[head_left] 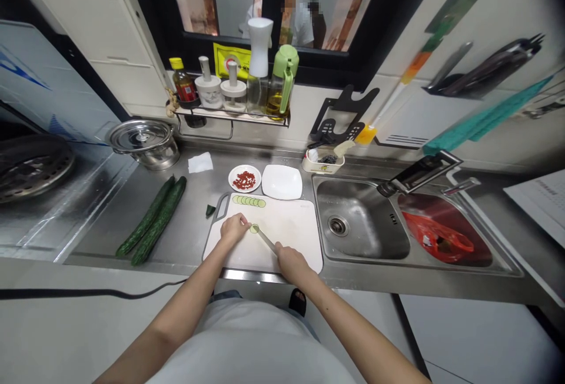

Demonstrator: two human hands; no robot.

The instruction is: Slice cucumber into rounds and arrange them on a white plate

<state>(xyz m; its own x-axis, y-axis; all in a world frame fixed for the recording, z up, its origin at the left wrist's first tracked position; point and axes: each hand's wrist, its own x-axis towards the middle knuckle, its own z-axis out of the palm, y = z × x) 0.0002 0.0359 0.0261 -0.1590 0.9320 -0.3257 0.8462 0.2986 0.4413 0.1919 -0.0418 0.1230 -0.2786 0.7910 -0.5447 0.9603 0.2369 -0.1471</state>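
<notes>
Watching remotely, I judge the slicing partly done: cucumber slices [249, 201] line the far side of the cutting board [289, 228], a single slice [254, 229] sits by the tip of the knife [267, 242], and two cucumbers [161, 219] lie whole on the desk [197, 191]. My right hand [292, 262] grips the knife, angled forward-left; my left hand [235, 227] curls beside that slice, its hold unclear.

On the metal counter [192, 219] lies a cutting board [289, 219]. From it, two cucumbers [159, 219] lie at nine o'clock; a pot [143, 144], paper [200, 162] and green scrap [210, 211] near ten. A small plate [231, 178] stands at eleven, a dish [282, 182] just past twelve, a box [323, 167] at one.
</notes>
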